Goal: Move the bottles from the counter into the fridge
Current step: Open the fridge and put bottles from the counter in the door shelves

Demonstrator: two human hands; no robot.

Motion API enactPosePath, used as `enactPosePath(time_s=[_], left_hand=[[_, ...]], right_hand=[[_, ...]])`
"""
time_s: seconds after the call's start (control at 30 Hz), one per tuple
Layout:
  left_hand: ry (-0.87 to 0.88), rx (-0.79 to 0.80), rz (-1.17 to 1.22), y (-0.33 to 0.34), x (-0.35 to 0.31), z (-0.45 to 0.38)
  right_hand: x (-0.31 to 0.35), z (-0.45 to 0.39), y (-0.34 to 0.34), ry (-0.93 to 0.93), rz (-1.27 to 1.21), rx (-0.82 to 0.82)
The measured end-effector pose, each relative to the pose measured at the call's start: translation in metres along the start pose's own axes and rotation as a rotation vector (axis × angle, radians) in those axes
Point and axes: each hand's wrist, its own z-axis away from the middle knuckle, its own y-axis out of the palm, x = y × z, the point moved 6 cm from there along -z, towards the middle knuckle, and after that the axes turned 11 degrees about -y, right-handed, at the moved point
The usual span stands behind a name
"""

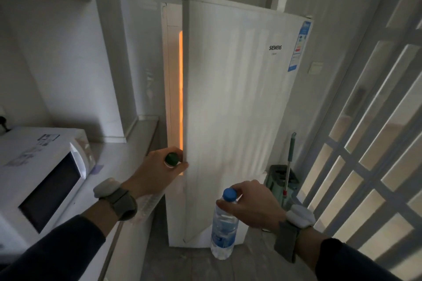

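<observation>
Both hands loaded. Left hand (159, 166) wrapped around a bottle of which only the green cap (172, 158) shows; fingertips of the same hand press against the edge of the fridge door (235, 102), low on its opening side. Body of that bottle hidden under the palm, so size and contents cannot be told.

Right hand (253, 203) pinches the clear water bottle (225, 223) by the neck, thumb and fingers closed just beneath the blue cap (229, 194). Bottle hangs upright in front of the fridge door, lower part, clear of the floor.

Door ajar by a narrow slit; orange light shows along the gap. Fridge interior not visible yet. Worktop (118, 157) runs left of the fridge, with the microwave (43, 180) on it, further left.

Handling, as judged: water bottle looks full, so moderately heavy for a neck pinch; thin plastic walls will dent if squeezed at the middle. Neck ring under the cap is the stiff, sure place to hold. Smooth label, possibly slippery. Left hand doing double duty, bottle plus door, is the weaker hold; door wants a wider swing before either bottle goes in.
</observation>
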Motion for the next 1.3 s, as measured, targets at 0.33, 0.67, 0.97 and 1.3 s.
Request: enactPosePath(time_s=[0.33,0.67,0.97,1.3], left_hand=[[0.182,0.224,0.065,0.056,-0.085,0.037],[0.19,0.327,0.003,0.107,-0.149,0.034],[0.04,0.185,0.344,0.088,-0.159,-0.001],[-0.092,0.075,0.35,0.069,-0.144,-0.033]], right_hand=[[-0.007,0.085,-0.019,-0.046,-0.012,0.026],[-0.031,0.132,-0.044,0.029,0.084,0.016],[-0.062,0.162,-0.069,0.137,0.061,-0.026],[-0.058,0.169,-0.08,0.212,0.057,-0.111]])
